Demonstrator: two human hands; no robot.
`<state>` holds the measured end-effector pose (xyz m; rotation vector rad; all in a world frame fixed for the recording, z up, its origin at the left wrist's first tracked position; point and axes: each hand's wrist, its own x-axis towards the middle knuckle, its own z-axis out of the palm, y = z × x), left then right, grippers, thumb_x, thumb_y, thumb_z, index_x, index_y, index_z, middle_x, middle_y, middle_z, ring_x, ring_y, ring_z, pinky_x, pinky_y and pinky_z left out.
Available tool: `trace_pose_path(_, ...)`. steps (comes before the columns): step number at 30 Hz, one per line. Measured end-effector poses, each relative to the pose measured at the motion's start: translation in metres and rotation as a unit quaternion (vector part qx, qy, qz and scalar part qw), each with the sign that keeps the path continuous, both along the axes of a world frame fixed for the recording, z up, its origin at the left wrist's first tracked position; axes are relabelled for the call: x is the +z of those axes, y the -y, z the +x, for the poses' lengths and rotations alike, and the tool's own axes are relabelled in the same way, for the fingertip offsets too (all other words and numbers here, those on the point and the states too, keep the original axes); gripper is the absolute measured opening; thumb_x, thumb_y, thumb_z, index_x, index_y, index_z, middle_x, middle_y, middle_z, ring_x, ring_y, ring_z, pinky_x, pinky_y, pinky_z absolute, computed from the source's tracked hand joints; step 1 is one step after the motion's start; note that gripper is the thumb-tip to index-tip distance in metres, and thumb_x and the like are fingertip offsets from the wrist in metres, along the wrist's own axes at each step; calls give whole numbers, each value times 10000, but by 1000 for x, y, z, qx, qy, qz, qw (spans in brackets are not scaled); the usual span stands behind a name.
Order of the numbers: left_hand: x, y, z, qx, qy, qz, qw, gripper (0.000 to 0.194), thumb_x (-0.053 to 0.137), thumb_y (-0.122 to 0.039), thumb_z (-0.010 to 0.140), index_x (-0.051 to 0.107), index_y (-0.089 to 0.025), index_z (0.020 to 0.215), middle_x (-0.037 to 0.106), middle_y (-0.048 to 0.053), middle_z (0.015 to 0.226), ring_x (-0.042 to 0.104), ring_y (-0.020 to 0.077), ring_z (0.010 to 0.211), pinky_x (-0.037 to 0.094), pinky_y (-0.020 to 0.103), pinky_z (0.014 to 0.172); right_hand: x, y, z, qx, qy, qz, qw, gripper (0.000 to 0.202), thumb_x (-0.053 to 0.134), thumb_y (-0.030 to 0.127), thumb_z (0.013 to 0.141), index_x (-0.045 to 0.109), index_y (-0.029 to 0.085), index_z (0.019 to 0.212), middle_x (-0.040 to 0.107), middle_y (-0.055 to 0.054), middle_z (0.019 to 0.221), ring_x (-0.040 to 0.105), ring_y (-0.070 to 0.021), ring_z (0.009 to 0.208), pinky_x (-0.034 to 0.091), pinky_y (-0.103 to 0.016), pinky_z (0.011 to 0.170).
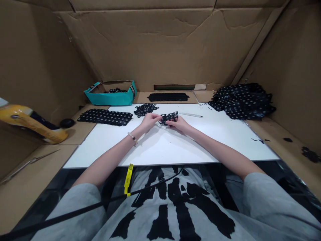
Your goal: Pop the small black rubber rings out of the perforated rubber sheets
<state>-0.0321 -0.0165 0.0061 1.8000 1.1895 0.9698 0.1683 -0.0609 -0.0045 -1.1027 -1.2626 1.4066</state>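
Observation:
Above the middle of the white board (160, 147), both hands meet at a small black piece full of holes (169, 116). My right hand (179, 124) grips its right side between thumb and fingers. At its left edge, my left hand (150, 121) is closed in a pinch; the fingertips touch the piece or something small beside it, too small to make out. Just behind my left hand lies a pile of small black rings (145, 109). A thin silver tool (192, 114) rests on the board behind my right hand.
A teal box (110, 99) with black rings inside stands back left. A black perforated sheet (105, 117) lies at left, a dark strip (168, 97) at the back, and a heap of perforated sheets (243, 100) at right. A yellow bottle (32, 122) leans far left.

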Motion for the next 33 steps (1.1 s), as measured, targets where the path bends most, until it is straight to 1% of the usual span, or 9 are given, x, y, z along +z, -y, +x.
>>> trace_pose_path(4,3,-24,-25,123,34,53,990,317,673,-446,810,793,-153,795,787,97,849,675,229,759,494,318,685,-3,-2,0,-16,-26,-28,999,537,957,401,445,488,191,603,617,27,603,561,-112,595,465,-254,570)
trace_pose_path(7,8,-35,-47,211,0,160,964,269,626,-371,867,794,-164,831,788,93,888,682,254,859,504,362,816,-3,-2,1,-14,-35,-37,999,568,970,371,423,452,196,578,617,24,604,554,-104,574,469,-260,562)
trace_pose_path(9,7,-39,-59,230,-63,220,946,233,629,-339,886,802,-184,861,786,92,937,654,282,952,474,418,932,-3,-1,1,-21,-50,-48,997,594,979,350,399,431,200,573,622,25,612,554,-103,566,472,-264,554)
trace_pose_path(14,-3,-44,-71,201,-212,267,918,108,704,-261,846,807,-233,835,745,105,1057,486,355,1148,406,520,1007,-1,1,0,-21,-58,-62,996,603,982,318,382,420,200,567,636,17,630,559,-98,561,489,-266,563)
trace_pose_path(18,5,-32,-59,175,-216,296,914,149,702,-282,866,806,-236,963,730,98,1129,477,346,1149,393,524,1008,-1,0,-1,-31,-60,-54,996,543,974,329,410,478,188,580,635,15,644,563,-100,580,486,-259,571)
trace_pose_path(23,18,4,-20,-68,-185,303,932,209,689,-382,898,777,-215,988,771,66,997,587,261,958,448,426,921,1,-3,3,13,-52,-20,998,431,931,437,517,603,178,621,637,3,612,551,-113,593,472,-262,588)
trace_pose_path(25,17,15,-8,-107,-186,292,932,229,730,-413,864,775,-212,964,777,61,950,583,256,928,461,396,861,2,-2,4,37,-64,-2,997,401,930,432,527,647,177,651,687,-23,679,575,-128,639,484,-270,625)
trace_pose_path(28,12,22,2,-101,-182,261,943,214,777,-410,819,776,-218,914,777,50,907,584,253,911,464,377,825,2,-1,5,48,-66,7,997,383,937,424,525,695,177,692,726,-50,755,607,-152,695,490,-278,650)
trace_pose_path(33,9,23,5,-55,-162,222,960,169,776,-387,812,780,-226,863,771,43,843,605,248,880,474,381,817,0,0,5,41,-36,19,998,403,904,509,588,715,167,686,664,-21,643,558,-124,624,491,-271,630)
